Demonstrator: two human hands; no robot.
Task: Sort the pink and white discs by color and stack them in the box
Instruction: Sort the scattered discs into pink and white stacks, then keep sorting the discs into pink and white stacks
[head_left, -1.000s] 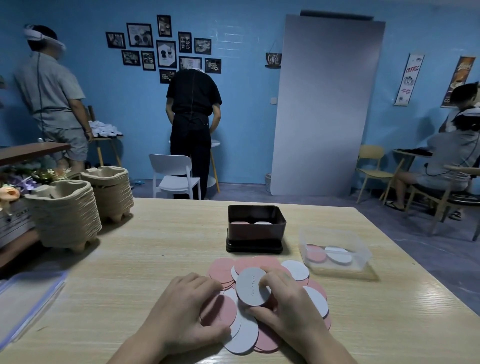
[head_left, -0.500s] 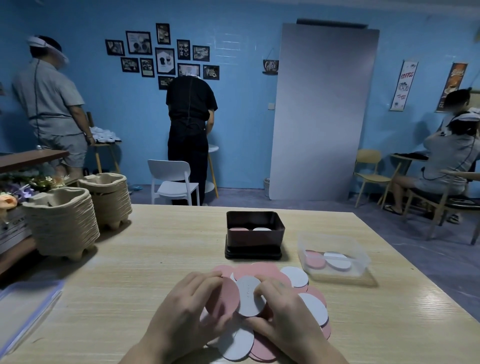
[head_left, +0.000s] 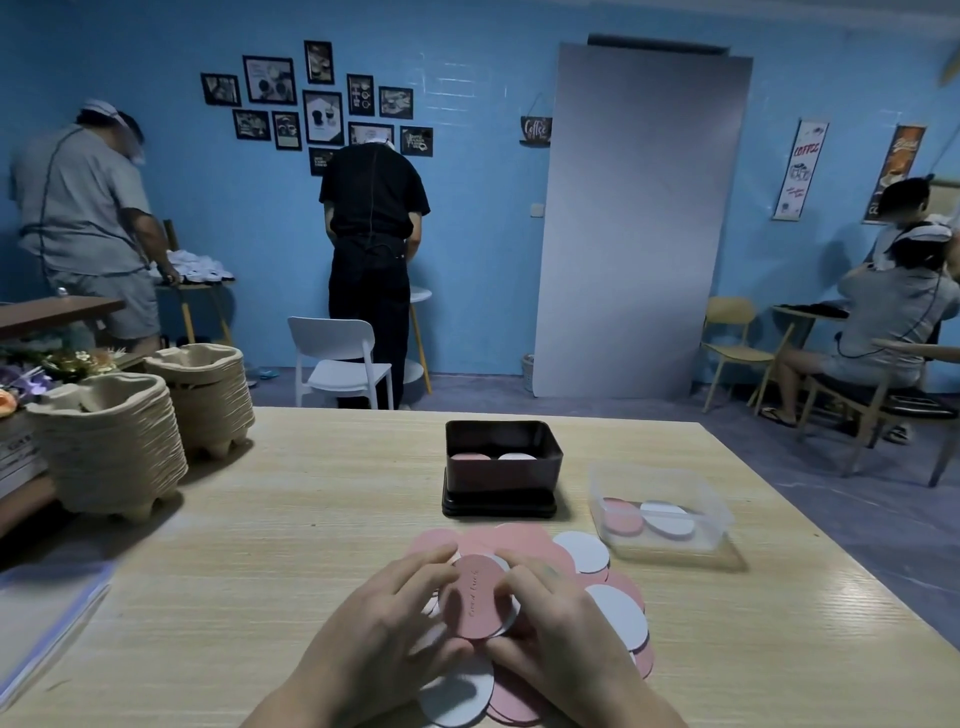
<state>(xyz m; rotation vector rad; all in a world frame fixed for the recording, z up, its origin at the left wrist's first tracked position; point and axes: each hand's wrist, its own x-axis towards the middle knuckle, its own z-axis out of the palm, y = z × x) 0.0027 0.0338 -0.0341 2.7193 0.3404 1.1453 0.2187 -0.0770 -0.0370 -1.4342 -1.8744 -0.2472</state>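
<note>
Your left hand (head_left: 384, 631) and right hand (head_left: 558, 642) together hold a pink disc (head_left: 474, 596) above the pile of discs (head_left: 597, 582) on the table (head_left: 260, 545), fingers closed around its edges, a white one just behind it. The dark box (head_left: 501, 467) stands beyond the pile, with one pink and one white stack inside.

Café-style room — coffee posters (head_left: 800, 169), cup-carrier stacks (head_left: 109, 441).

Both hands (head_left: 467, 639) pinch pink disc (head_left: 474, 596) — above disc pile (head_left: 618, 613).
</note>
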